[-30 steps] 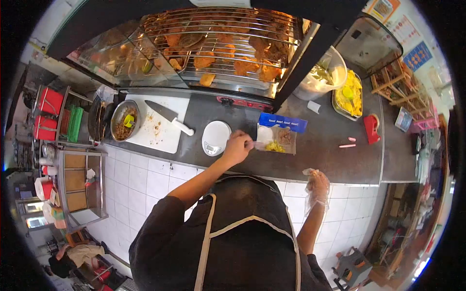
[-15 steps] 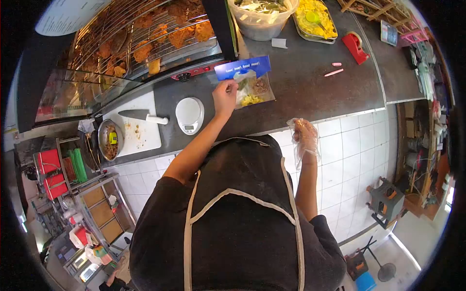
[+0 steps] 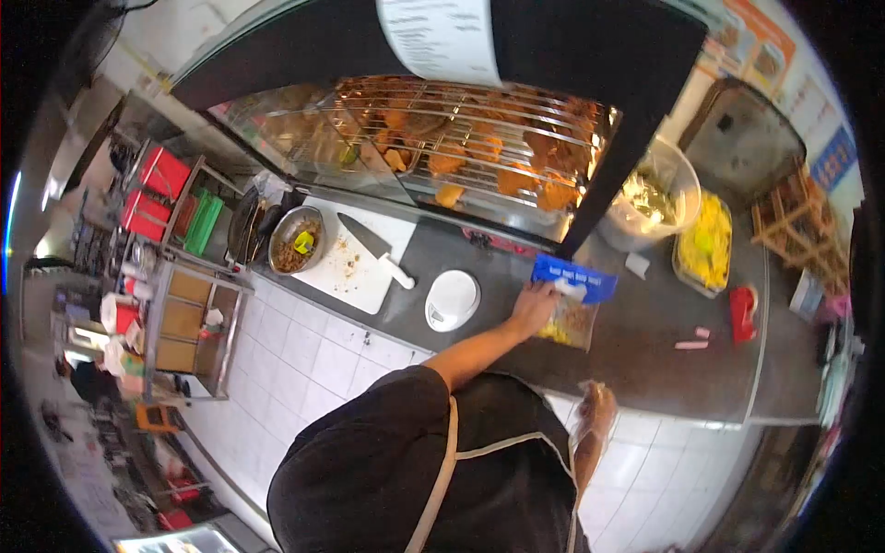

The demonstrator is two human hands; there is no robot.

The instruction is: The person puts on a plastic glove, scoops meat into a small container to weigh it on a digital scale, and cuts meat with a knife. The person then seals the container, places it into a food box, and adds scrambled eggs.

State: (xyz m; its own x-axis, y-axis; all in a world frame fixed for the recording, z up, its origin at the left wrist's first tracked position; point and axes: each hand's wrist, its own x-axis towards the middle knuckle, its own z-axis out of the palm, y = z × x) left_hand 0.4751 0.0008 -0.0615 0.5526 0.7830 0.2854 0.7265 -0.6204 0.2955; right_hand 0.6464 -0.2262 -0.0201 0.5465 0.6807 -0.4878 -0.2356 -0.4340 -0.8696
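Note:
My bare left hand is at the left side of a clear food packet lying on the counter. Its fingers are bent in by whitish crumpled plastic; what they hold, if anything, is hidden. The packet has a blue printed header, with yellow and brown food showing through. In a loose clear plastic glove, my right hand is low by the counter's front edge, apart from the packet. Its fingers look curled but are blurred. Left of the packet stands a white kitchen scale.
A knife lies on a white cutting board, beside a metal bowl of brown food. Behind is a heated display case of fried pieces. A plastic tub, a yellow food tray and a red tape dispenser stand right.
The camera view has turned, so the counter appears shifted right and down. My left hand stays by the packet, now lower at its left edge. My right hand remains near the counter edge.

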